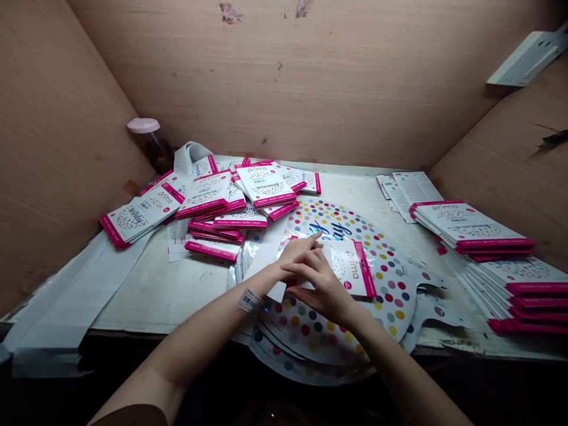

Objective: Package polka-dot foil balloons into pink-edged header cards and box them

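Note:
A flat white packet with a magenta edge and "prima" print lies on a stack of round foil balloons with coloured dots. Over the packet's left part rests my left hand, fingers stretched to the right. My right hand crosses in front, its fingers apart and touching or overlapping the left hand. A small white piece shows beside the right thumb; whether it is held I cannot tell. Stuck on my left wrist is a barcode label. The hands hide part of the packet.
Packets lie heaped at the back left, and stacked packets stand at the right. Printed sheets lie behind these. A white strip hangs over the front left edge. A pink-lidded jar stands in the left corner. Board walls enclose the table.

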Motion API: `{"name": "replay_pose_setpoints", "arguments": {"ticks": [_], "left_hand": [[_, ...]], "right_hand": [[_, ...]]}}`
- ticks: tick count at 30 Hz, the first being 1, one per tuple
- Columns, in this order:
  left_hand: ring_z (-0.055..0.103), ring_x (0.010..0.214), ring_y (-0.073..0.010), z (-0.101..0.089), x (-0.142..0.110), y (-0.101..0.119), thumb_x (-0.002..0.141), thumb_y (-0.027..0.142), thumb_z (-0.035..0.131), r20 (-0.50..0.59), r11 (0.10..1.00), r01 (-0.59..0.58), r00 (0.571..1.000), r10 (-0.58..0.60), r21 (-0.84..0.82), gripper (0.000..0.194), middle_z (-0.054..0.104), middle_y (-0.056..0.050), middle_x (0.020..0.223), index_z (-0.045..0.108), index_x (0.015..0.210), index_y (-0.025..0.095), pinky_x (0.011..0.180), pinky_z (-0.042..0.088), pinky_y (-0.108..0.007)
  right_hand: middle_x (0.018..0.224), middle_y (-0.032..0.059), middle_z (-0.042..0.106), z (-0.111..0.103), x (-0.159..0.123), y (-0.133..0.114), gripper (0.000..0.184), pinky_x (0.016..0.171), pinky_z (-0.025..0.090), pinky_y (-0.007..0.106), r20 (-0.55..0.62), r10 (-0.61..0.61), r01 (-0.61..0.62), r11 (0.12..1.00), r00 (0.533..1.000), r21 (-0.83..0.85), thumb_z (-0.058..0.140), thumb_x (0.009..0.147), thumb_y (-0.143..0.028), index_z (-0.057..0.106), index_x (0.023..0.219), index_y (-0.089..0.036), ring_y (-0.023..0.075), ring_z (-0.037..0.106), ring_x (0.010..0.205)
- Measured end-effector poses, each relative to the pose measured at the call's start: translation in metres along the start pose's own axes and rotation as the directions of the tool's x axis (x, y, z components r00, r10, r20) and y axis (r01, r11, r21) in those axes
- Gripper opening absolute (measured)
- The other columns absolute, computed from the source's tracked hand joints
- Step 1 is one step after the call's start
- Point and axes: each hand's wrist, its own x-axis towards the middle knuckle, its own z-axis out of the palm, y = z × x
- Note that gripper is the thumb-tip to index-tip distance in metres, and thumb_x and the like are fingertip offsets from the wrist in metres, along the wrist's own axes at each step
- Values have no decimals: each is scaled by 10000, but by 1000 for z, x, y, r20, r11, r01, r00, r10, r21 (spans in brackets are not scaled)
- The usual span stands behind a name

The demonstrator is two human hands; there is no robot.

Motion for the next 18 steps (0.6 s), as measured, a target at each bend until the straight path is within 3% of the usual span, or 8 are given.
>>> {"name": "replay_pose_setpoints", "arguments": {"ticks": [3,5,8,10,13,15,18], "left_hand": [[589,1197,-289,0,-2,2,696,380,787,-17,1000,7,1000,-7,-9,967,659,-69,1269,277,1503,225,1034,455,-420],[591,1196,-276,2,-2,1,624,417,844,-31,1000,-8,999,7,-29,1059,656,-61,1275,275,1499,237,1041,454,-404],[607,1168,-282,3,-2,-3,591,487,858,-51,998,-39,998,37,-52,1082,662,-54,1267,299,1482,234,1010,472,-419],[615,1150,-293,5,0,-7,581,524,854,-60,997,-59,997,56,-51,1081,666,-53,1260,313,1472,238,1001,470,-440],[623,1137,-280,6,1,-10,610,496,832,-67,995,-87,994,84,-43,1039,672,-56,1243,310,1468,230,988,474,-415],[623,1138,-269,7,2,-11,646,433,804,-68,995,-98,993,96,-36,1000,667,-58,1244,289,1477,223,980,475,-392],[620,1127,-292,7,2,-9,662,400,778,-73,995,-95,993,94,-11,983,652,-71,1249,276,1488,224,969,471,-414]], "right_hand": [[904,60,579,14,0,-11,105,751,488,371,-63,-38,43,996,997,77,586,914,-194,681,936,-233,221,502,888],[888,52,580,21,-11,-20,138,747,478,361,-90,-70,76,995,993,70,570,913,-141,660,850,-225,205,498,865],[954,62,577,26,-38,-37,190,771,477,366,-119,-111,113,993,987,14,528,896,-59,621,885,-224,201,492,875],[993,66,574,23,-51,-42,176,772,484,357,-125,-86,96,993,988,72,508,900,-75,588,913,-231,202,501,889],[972,55,573,2,-51,-25,93,817,484,378,-65,181,-167,969,981,182,478,938,-186,552,921,-240,209,533,912],[931,47,567,-17,-40,5,124,838,470,400,5,418,-417,904,908,100,456,960,-274,552,889,-242,222,535,924],[931,49,569,-35,-22,55,184,857,447,428,24,599,-590,794,800,-146,473,946,-345,554,822,-237,244,508,953]]}}
